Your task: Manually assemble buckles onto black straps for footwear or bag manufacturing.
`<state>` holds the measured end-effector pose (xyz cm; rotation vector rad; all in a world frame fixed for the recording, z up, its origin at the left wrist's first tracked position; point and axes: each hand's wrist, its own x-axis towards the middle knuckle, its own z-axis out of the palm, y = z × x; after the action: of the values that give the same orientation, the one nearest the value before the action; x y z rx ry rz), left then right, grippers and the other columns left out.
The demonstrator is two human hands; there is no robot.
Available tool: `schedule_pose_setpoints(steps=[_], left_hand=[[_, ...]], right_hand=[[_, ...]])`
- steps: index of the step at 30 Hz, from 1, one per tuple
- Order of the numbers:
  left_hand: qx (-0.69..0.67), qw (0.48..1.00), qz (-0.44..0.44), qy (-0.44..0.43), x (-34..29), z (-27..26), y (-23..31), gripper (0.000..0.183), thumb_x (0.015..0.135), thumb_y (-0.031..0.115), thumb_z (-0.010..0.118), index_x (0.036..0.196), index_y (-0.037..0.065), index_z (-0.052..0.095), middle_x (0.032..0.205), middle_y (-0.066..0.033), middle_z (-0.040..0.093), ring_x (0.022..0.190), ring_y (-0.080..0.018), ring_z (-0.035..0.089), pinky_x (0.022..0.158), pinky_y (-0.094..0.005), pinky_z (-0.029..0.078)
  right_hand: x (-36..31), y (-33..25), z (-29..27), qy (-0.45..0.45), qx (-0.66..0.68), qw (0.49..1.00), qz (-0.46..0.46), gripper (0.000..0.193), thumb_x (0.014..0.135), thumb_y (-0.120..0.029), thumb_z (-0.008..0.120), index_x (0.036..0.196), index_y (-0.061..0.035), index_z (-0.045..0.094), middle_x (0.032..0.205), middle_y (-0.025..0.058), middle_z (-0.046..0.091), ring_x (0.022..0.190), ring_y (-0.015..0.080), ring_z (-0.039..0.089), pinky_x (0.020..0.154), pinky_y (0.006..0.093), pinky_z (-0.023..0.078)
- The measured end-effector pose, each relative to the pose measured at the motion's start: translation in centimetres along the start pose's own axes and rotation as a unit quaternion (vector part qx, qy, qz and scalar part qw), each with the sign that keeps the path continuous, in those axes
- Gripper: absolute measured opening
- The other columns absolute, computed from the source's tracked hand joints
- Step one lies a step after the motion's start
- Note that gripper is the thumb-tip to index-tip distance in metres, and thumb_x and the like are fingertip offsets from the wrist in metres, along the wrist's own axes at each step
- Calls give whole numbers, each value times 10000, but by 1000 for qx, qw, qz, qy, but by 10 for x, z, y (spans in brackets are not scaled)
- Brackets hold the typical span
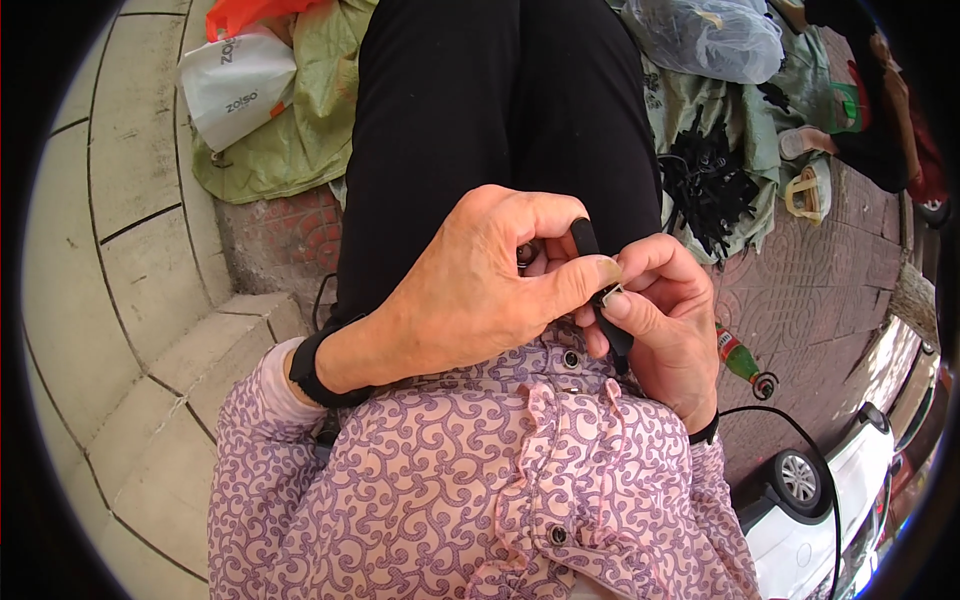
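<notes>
Above my lap, both hands work on a short black strap point(585, 238) with a small metal buckle point(609, 295). My left hand point(490, 265) is closed, its thumb pressing near the buckle and its curled index finger by the strap's upper end. My right hand point(665, 310) pinches the strap at the buckle between thumb and fingers. Below the buckle, the strap's lower end hangs at a slant between the hands. Part of it is hidden behind my fingers.
At the right, a pile of black straps point(710, 180) lies on a pale green sack, with a clear plastic bag point(710, 40) beyond. A green bottle point(740, 358) lies on the paving. A white bag point(240, 85) rests far left. Another person point(880, 110) is far right.
</notes>
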<state>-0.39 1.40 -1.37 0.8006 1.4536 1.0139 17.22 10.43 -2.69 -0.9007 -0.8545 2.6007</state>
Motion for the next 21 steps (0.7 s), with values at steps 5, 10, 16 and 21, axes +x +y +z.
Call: schedule_pose_setpoints(steps=[5, 10, 16, 21], left_hand=[[-46, 999, -18, 5, 4, 3, -4, 161, 901, 157, 683, 819, 18, 676, 662, -22, 671, 606, -46, 607, 522, -203, 422], [2, 1000, -6, 29, 2, 4, 0, 148, 887, 143, 692, 809, 18, 682, 662, -11, 666, 583, -32, 564, 509, -200, 393], [-4, 999, -9, 53, 0, 6, 0, 187, 870, 153, 708, 754, 11, 669, 623, -5, 634, 560, -25, 526, 490, -215, 367], [-12, 998, -20, 57, -6, 9, 1, 200, 862, 153, 711, 736, 5, 662, 605, -5, 619, 551, -27, 510, 482, -223, 360]], right_hand=[[-2, 1, -3, -16, 32, 999, -9, 209, 836, 65, 690, 1007, 19, 580, 891, 165, 682, 750, 190, 669, 655, 298, 557], [-4, 3, -3, -5, 2, 999, -36, 232, 815, 88, 700, 1009, 31, 586, 900, 165, 682, 763, 197, 676, 684, 304, 563], [-4, 4, 1, 3, -22, 999, -44, 217, 820, 101, 695, 997, 37, 587, 914, 156, 678, 771, 194, 679, 702, 300, 569], [-9, 7, 4, -2, -33, 998, -51, 208, 824, 115, 685, 995, 47, 588, 912, 149, 674, 773, 190, 678, 711, 304, 571]])
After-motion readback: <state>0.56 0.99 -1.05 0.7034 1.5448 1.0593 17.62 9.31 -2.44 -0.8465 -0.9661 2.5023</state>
